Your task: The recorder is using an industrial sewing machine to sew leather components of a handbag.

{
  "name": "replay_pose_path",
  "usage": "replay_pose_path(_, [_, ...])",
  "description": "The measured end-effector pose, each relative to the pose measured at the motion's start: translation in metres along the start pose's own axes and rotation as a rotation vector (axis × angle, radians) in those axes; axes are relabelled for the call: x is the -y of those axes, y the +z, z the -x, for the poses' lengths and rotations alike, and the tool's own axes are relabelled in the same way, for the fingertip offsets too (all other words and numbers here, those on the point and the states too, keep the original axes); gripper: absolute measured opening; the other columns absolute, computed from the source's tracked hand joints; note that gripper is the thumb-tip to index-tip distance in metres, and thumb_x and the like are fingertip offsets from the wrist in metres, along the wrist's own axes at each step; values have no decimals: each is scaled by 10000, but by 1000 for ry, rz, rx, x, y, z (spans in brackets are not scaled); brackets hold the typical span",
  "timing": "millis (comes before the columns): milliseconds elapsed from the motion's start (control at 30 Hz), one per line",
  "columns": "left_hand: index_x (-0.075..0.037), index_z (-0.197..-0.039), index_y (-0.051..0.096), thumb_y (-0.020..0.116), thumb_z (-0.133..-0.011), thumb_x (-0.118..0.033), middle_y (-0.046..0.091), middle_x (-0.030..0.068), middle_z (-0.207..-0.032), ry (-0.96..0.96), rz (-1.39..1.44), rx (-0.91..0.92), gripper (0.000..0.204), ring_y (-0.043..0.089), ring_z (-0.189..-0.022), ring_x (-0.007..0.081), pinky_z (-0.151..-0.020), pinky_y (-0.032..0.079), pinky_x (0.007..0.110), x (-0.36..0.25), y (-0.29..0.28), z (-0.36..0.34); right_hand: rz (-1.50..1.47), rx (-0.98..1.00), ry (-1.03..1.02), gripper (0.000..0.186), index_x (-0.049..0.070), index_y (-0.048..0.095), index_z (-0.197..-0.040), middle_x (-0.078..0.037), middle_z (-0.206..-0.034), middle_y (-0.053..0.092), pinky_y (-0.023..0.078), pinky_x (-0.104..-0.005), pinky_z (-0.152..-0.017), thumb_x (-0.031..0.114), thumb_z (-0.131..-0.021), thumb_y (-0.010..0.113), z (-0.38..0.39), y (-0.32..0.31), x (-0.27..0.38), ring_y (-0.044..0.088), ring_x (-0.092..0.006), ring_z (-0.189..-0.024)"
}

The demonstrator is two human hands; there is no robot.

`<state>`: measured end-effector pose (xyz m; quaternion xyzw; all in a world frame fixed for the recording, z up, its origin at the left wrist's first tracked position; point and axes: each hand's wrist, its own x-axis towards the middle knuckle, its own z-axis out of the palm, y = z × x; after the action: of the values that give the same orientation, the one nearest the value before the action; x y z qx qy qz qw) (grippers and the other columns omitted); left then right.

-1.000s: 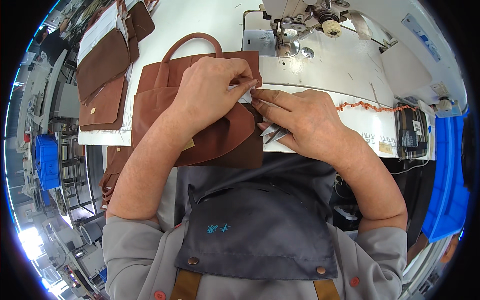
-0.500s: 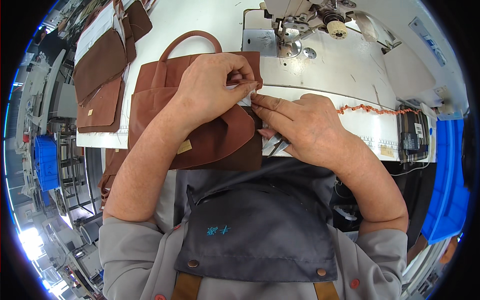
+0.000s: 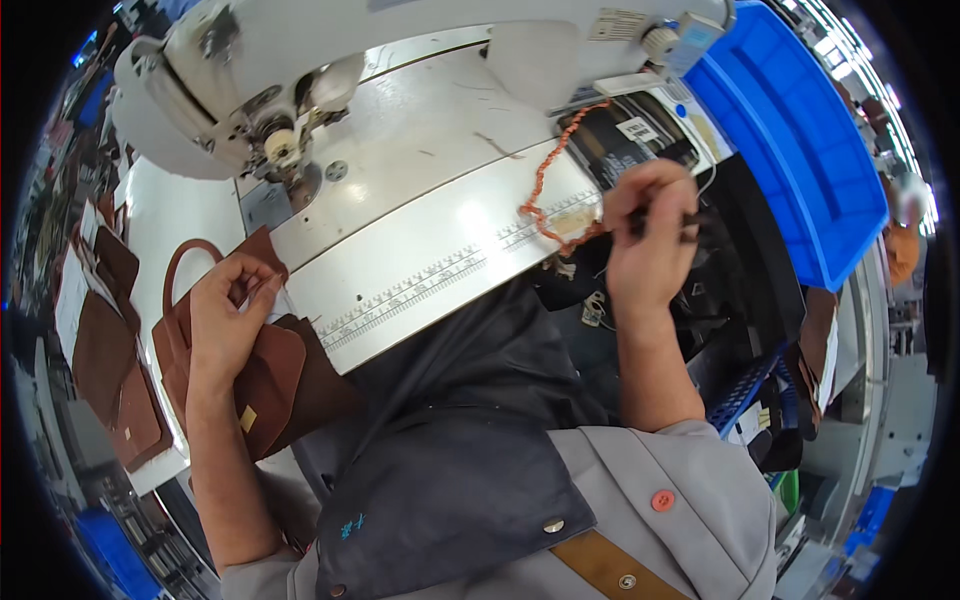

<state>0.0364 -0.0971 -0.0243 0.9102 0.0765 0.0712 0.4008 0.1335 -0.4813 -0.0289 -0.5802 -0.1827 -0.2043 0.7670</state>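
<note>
My left hand (image 3: 232, 315) pinches the upper edge of a brown handbag (image 3: 279, 362), which has a looped handle and a small gold-coloured plate on its flap. A bit of white material shows by the fingertips. Dark brown fabric hangs out beside the flap. My right hand (image 3: 652, 240) is raised over the table's right end, away from the bag. Its fingers are curled around a dark, blurred thing, seemingly the thread snips it held before. An orange twisted strand (image 3: 541, 190) runs across the tabletop to near the right wrist.
A white sewing machine (image 3: 300, 75) spans the back of the white table (image 3: 440, 270), which has a ruler strip along its front. More brown bag pieces (image 3: 110, 385) are stacked at left. A dark checked pad (image 3: 625, 135) and a large blue bin (image 3: 790, 130) are at right.
My right hand has left the bag and moved to the right, over the table's end. My left hand keeps its grip on the bag. The view has swung to the right.
</note>
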Motion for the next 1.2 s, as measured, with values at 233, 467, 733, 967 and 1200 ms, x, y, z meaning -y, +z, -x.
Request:
replay_pose_path(233, [15,-906,687,733,-867,-20,636,6,-786,20,41,-5,69,556,-747,64,-716,466,231,6,1,-1,903,-182,-41,257,72,728,-1158,-66,-934,586,465,-334,-773,160,-1050,512,-45,-124,-7,585,-197,-835])
replay_pose_path(467, [14,-909,688,730,-866,-25,642,13,-786,7,8,9,71,566,-751,72,-727,471,236,9,-1,-2,1477,130,-298,272,140,742,-1138,-118,-1084,588,420,-451,-908,131,-900,612,-63,-139,-10,557,-312,-1079])
replay_pose_path(733, [17,-913,686,727,-867,-21,644,10,-782,28,30,-18,72,565,-743,73,-714,473,236,14,1,-3,1593,-127,-344,262,140,750,-1120,-120,-1095,591,420,-451,-923,163,-905,603,-78,-139,-6,556,-308,-1082])
replay_pose_path(967, [-1,-912,711,763,-840,-96,649,54,-759,84,-133,-36,130,585,-700,114,-671,474,271,0,1,-2,921,255,-410,243,20,697,-1102,-144,-1065,621,458,-371,-822,-14,-926,532,-47,-55,16,593,-306,-938])
replay_pose_path(1200, [-87,-920,751,794,-821,-261,738,76,-857,63,-168,-41,205,707,-807,248,-732,550,362,-1,0,-1,603,1122,-310,541,75,684,-1187,-79,-963,600,536,-396,-655,-53,-663,715,7,101,-1,670,-259,-782])
